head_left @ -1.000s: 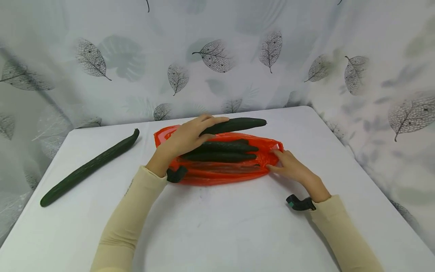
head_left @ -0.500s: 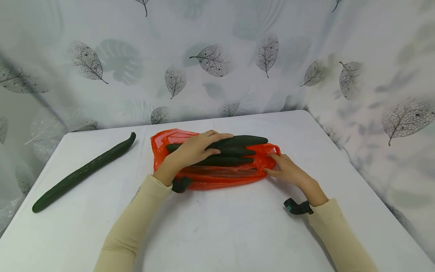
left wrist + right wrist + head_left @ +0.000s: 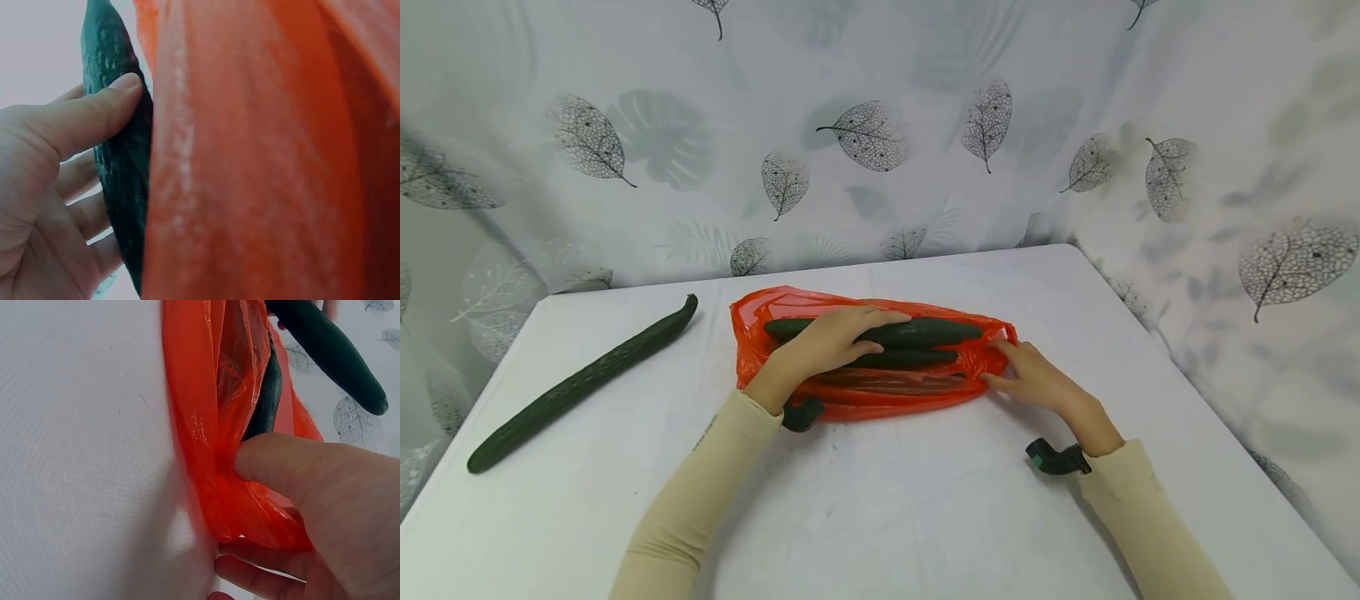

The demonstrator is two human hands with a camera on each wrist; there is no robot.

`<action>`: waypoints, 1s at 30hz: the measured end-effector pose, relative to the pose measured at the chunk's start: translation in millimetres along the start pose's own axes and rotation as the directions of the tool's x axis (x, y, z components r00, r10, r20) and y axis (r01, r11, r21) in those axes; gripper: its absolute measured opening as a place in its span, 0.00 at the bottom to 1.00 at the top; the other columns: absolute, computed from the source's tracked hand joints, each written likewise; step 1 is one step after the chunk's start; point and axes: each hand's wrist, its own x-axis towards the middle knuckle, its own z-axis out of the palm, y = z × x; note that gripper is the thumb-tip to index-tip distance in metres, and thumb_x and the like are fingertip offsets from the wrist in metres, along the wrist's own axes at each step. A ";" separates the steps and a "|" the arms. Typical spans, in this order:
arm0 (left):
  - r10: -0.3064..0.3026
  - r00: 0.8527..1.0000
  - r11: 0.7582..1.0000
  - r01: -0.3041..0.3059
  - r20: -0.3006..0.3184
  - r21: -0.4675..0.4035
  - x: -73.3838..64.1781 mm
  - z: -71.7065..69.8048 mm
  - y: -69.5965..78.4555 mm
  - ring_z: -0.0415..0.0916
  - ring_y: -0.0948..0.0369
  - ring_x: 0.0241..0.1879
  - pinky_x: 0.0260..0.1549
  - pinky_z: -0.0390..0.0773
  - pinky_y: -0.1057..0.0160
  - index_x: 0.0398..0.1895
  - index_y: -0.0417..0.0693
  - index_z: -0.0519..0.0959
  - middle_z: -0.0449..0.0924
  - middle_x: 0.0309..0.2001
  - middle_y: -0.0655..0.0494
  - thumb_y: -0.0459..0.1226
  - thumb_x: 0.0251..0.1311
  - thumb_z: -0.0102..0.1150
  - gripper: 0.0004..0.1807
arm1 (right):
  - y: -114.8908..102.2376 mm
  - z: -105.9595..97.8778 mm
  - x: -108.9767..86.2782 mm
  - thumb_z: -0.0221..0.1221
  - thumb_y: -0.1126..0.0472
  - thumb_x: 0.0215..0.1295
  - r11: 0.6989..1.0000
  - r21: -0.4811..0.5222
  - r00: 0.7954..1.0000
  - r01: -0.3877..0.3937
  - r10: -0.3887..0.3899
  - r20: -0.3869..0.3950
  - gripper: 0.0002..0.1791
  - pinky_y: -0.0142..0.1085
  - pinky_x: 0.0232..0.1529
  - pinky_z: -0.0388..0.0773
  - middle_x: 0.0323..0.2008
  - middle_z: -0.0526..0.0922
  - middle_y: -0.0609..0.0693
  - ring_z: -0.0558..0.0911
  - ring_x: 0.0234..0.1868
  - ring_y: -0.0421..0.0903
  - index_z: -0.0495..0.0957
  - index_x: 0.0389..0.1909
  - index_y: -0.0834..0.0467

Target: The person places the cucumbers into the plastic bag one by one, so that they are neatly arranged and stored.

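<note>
A red plastic bag [image 3: 880,407] lies on its side on the white table, its mouth spread along the upper side. My left hand [image 3: 831,340] grips a dark green cucumber [image 3: 940,332] at the opening, thumb on the near side and fingers beyond it. In the left wrist view this cucumber [image 3: 122,169] runs alongside the bag. Another cucumber [image 3: 913,359] lies in the bag just below; the rest of the contents are partly hidden by film. My right hand [image 3: 1037,379] pinches the bag's right end, thumb over the gathered plastic [image 3: 231,481] in the right wrist view.
One long cucumber [image 3: 587,379], curved at its tip, lies diagonally at the left of the table [image 3: 910,517]. Leaf-printed curtains [image 3: 880,200] hang behind and along the sides. Small dark devices [image 3: 1056,457] sit at both wrists.
My left hand has lowered the cucumber from above the bag down into its opening, beside the other cucumbers. The right hand stays at the bag's right end. The head view has shifted slightly.
</note>
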 end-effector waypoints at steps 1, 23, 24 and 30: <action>-0.010 1.000 1.000 0.010 0.012 -0.003 -0.8 -0.1 0.3 0.75 0.58 0.58 0.58 0.74 0.58 0.68 0.53 0.70 0.77 0.60 0.55 0.33 0.61 0.65 0.31 | 0.0 -0.2 0.1 0.62 0.56 0.64 1.000 0.000 1.000 0.002 -0.002 0.002 0.34 0.56 0.50 0.74 0.51 0.76 0.69 0.72 0.51 0.63 0.65 0.62 0.74; -0.232 0.962 0.972 0.226 0.143 0.059 -8.7 9.7 10.0 0.73 0.55 0.60 0.60 0.72 0.54 0.63 0.46 0.73 0.76 0.61 0.51 0.38 0.63 0.63 0.25 | 2.0 -0.3 1.0 0.61 0.57 0.64 1.000 0.017 1.000 0.003 -0.003 0.021 0.31 0.51 0.47 0.74 0.50 0.76 0.67 0.71 0.50 0.61 0.66 0.62 0.73; -0.231 0.963 0.973 0.224 0.141 0.065 -9.1 9.8 10.7 0.73 0.54 0.60 0.60 0.72 0.54 0.63 0.46 0.74 0.76 0.61 0.51 0.38 0.63 0.63 0.25 | 1.7 -0.7 0.9 0.61 0.57 0.64 1.000 0.017 1.000 0.001 -0.001 0.021 0.32 0.50 0.47 0.74 0.50 0.76 0.67 0.71 0.50 0.61 0.66 0.62 0.73; -0.244 0.958 0.970 0.239 0.153 0.051 -10.8 9.4 12.8 0.73 0.53 0.60 0.61 0.71 0.53 0.62 0.46 0.74 0.76 0.60 0.49 0.38 0.63 0.63 0.24 | 1.1 -0.6 0.5 0.61 0.57 0.64 0.999 0.024 0.999 -0.023 0.022 0.030 0.32 0.47 0.44 0.75 0.48 0.76 0.65 0.70 0.49 0.60 0.66 0.62 0.72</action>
